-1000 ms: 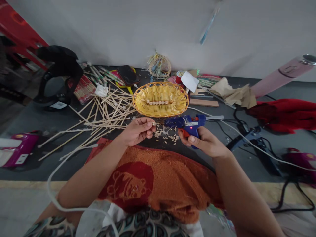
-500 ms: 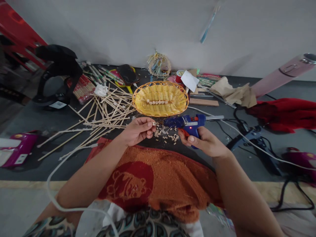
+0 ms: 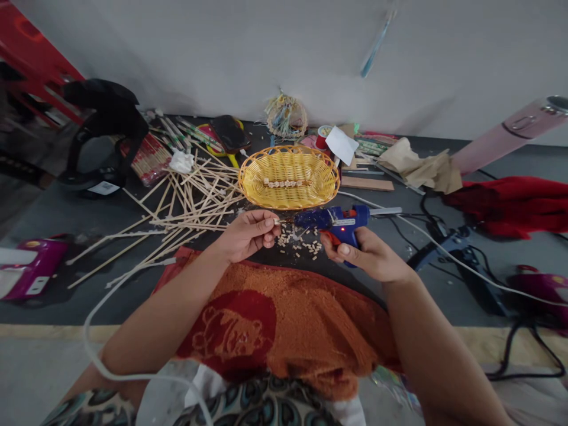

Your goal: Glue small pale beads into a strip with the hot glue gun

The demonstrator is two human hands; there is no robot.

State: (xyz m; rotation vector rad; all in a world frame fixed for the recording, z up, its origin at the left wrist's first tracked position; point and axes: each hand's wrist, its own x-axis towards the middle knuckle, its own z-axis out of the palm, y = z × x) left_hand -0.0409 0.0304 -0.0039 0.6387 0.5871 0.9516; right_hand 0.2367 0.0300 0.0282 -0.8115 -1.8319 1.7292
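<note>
My right hand (image 3: 370, 251) grips a blue hot glue gun (image 3: 331, 220), its fingers round the handle and the orange trigger, with a white glue stick (image 3: 386, 211) out of the back. The nozzle points left at my left hand (image 3: 252, 235), whose thumb and forefinger pinch a small pale wooden piece (image 3: 277, 221) at the tip of the gun. Below the nozzle, many short cut wooden bits (image 3: 306, 245) lie scattered on the dark table. Just behind stands a yellow woven basket (image 3: 288, 200) with a row of joined wooden pieces (image 3: 284, 184) inside.
Long thin wooden sticks (image 3: 195, 204) are heaped left of the basket. An orange towel (image 3: 310, 313) covers the near edge. A white cable (image 3: 461, 266) and a blue clamp-like tool (image 3: 461, 248) lie to the right, near a pink bottle (image 3: 501, 136). A black headset-like object (image 3: 100, 142) stands left.
Both hands and the glue gun stay almost in place; the view shifts very slightly. The pinched piece remains at the nozzle.
</note>
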